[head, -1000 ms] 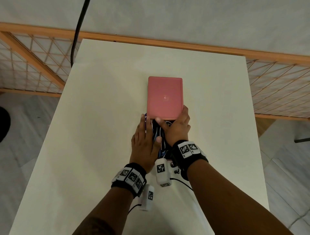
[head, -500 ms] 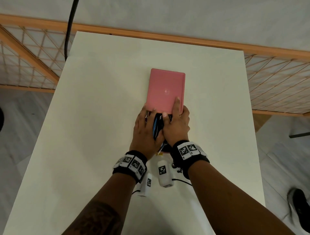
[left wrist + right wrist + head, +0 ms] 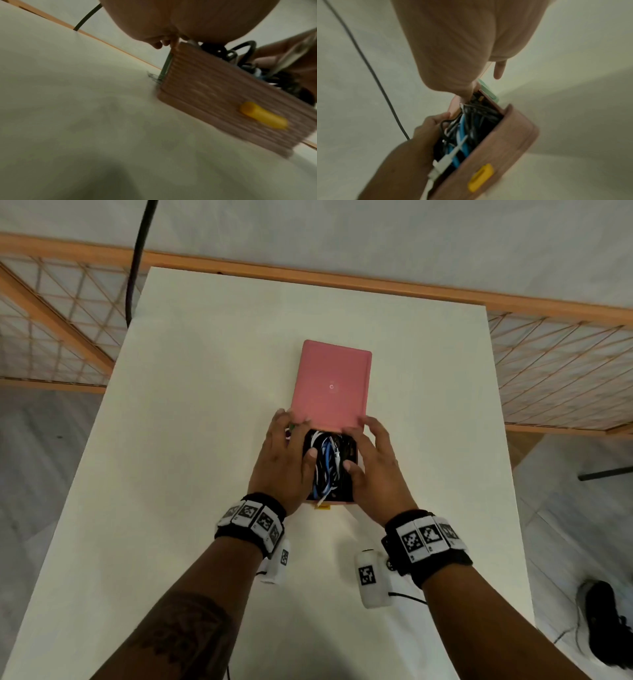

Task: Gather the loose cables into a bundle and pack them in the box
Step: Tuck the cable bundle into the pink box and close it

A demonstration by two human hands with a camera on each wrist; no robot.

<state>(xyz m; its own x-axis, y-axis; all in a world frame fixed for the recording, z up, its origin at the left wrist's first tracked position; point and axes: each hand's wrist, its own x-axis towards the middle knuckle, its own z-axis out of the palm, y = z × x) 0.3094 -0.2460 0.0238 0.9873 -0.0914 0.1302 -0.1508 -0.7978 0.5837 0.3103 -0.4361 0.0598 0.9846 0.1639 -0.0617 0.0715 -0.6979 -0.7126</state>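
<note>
A pink box [image 3: 346, 502] lies on the white table [image 3: 191, 440], its lid [image 3: 332, 385] folded back flat behind it. A bundle of black, blue and white cables [image 3: 327, 460] fills the box. My left hand [image 3: 284, 460] lies along the left wall, fingers reaching the hinge, thumb pressing on the cables. My right hand [image 3: 376, 470] lies along the right wall, thumb at the cables' edge, fingers spread near the lid. In the right wrist view a white connector [image 3: 452, 155] sticks up from the cables [image 3: 471, 128]. A yellow latch [image 3: 481, 177] sits on the front wall.
A wooden lattice railing [image 3: 548, 371] runs behind and beside the table. A thick black cable [image 3: 137, 258] hangs at the far left corner. A dark shoe [image 3: 606, 621] is on the floor at the right. The table's side edges lie near both forearms.
Both hands have moved apart from the middle to the box's sides, which uncovers the cable bundle. The right hand's fingers have come off the lid's top.
</note>
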